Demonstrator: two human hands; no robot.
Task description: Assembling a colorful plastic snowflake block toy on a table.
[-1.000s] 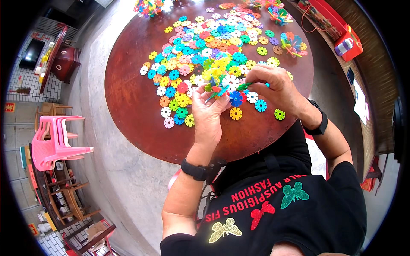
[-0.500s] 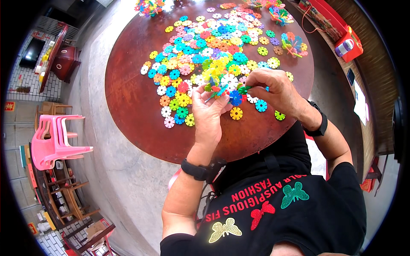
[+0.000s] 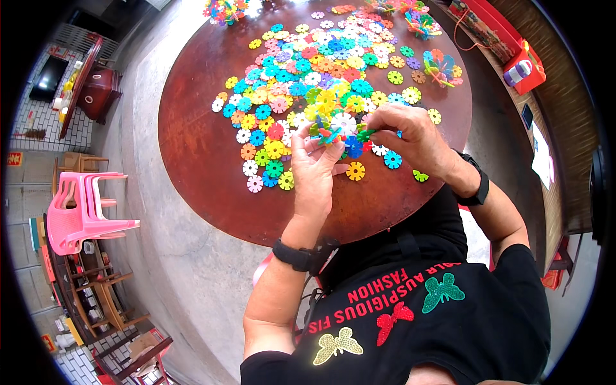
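Observation:
My left hand point(image 3: 314, 168) is closed around the lower left side of a cluster of interlocked plastic flower discs point(image 3: 342, 124), in yellow, white, blue and green. At the cluster's right side, my right hand point(image 3: 410, 131) pinches a dark green disc point(image 3: 364, 136) between thumb and fingers. The green disc touches the cluster or lies very close to it; whether it is slotted in I cannot tell. Loose notched discs in many colours lie spread behind and beside my hands, among them a yellow-orange disc point(image 3: 355, 171) and a blue disc point(image 3: 393, 160) near the front.
The discs lie on a round dark red-brown table point(image 3: 212, 186). Finished clusters stand at its far edge, one multicoloured cluster point(image 3: 441, 67) at the right. A pink plastic chair point(image 3: 80, 212) is on the floor at left. A red box point(image 3: 527, 69) sits on a side counter at right.
Both hands keep nearly the same place and hold. The cluster has turned or tilted very slightly between them.

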